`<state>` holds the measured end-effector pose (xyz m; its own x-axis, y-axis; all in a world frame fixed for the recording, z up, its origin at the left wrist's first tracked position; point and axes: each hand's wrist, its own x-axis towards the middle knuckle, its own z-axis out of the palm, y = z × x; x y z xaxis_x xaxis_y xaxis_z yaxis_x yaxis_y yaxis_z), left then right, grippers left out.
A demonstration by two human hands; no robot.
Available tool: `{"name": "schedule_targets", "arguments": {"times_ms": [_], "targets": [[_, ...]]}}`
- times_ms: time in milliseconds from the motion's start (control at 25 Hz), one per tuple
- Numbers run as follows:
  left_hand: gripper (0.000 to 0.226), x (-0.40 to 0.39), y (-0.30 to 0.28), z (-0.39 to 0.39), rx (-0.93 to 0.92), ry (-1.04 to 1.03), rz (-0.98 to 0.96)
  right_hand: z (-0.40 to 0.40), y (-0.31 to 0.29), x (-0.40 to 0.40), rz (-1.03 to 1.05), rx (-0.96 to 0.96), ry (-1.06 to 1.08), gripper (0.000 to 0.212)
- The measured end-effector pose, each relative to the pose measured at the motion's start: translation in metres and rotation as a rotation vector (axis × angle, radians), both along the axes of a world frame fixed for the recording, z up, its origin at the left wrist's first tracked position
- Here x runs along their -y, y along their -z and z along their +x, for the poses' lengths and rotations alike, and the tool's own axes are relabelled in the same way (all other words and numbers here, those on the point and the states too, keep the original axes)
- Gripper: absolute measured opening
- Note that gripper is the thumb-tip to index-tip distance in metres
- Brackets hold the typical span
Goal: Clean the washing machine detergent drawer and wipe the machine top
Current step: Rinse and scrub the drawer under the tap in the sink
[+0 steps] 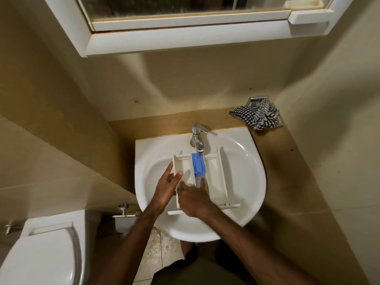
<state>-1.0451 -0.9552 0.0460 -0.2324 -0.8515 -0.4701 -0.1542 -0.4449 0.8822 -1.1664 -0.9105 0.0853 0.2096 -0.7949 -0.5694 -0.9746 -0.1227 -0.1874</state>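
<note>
my right hand [193,199] reaches into the detergent drawer [213,182], index finger stretched out and rubbing along the wet middle channel just below the blue insert [198,166]; the other fingers look loosely curled and pinch nothing. my left hand [167,187] steadies the drawer's left wall, fingers straight along the outside and thumb hooked over the top edge. the white drawer lies across the basin of the sink [246,161], its back end under the tap [197,135], where water appears to fall onto the blue insert. on the counter to the right, well apart from the sink, a checked cloth [257,117] lies bunched over a metal holder. a mirror cabinet [185,27] hangs above, and a toilet [41,254] stands to my left.

as i judge it, the rinse is under way and the machine top, which is not in view, has yet to be wiped. the risks from here: the wet plastic could slip from my loose left-hand hold and knock against the porcelain; water striking the insert could splash over the rim onto the floor; and hard rubbing could pop the blue insert loose and leave residue trapped beneath it.
</note>
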Motion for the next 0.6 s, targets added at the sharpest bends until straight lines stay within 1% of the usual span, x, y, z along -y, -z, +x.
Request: {"name": "schedule_targets", "arguments": {"times_ms": [40,80,120,160,240,320,360,400,440,480,520,600], "targets": [[0.058,0.002,0.0,-0.001,0.01,0.018,-0.013,-0.003,-0.006,-0.005,0.091,0.047,0.029,0.044],[0.06,0.004,-0.001,-0.003,0.022,0.033,-0.023,-0.007,-0.011,-0.01,0.149,0.097,0.07,0.045],[0.061,0.005,0.0,-0.005,0.032,0.045,-0.035,-0.01,-0.016,-0.015,0.153,0.159,0.113,0.046],[0.06,0.005,0.001,-0.006,0.04,0.048,-0.048,-0.013,-0.021,-0.02,0.098,0.216,0.158,0.047],[0.06,0.004,0.008,-0.006,0.05,0.037,-0.069,-0.02,-0.027,-0.031,-0.104,0.285,0.259,0.046],[0.066,0.003,0.016,-0.003,0.065,0.02,-0.066,-0.034,-0.028,-0.047,-0.406,0.244,0.339,0.042],[0.068,0.002,0.018,-0.003,0.071,0.009,-0.059,-0.046,-0.028,-0.057,-0.573,0.214,0.418,0.036],[0.068,0.001,0.019,-0.003,0.081,0.001,-0.055,-0.061,-0.027,-0.067,-0.687,0.186,0.526,0.033],[0.064,0.0,0.019,-0.005,0.087,-0.004,-0.058,-0.076,-0.027,-0.075,-0.715,0.164,0.64,0.033],[0.059,-0.001,0.018,-0.006,0.083,-0.012,-0.064,-0.093,-0.026,-0.081,-0.648,0.165,0.768,0.035],[0.056,-0.002,0.017,-0.007,0.078,-0.02,-0.064,-0.109,-0.027,-0.084,-0.497,0.216,0.906,0.039],[0.051,-0.003,0.013,-0.011,0.056,-0.021,-0.053,-0.137,-0.027,-0.083,-0.176,0.429,1.131,0.049]]}}
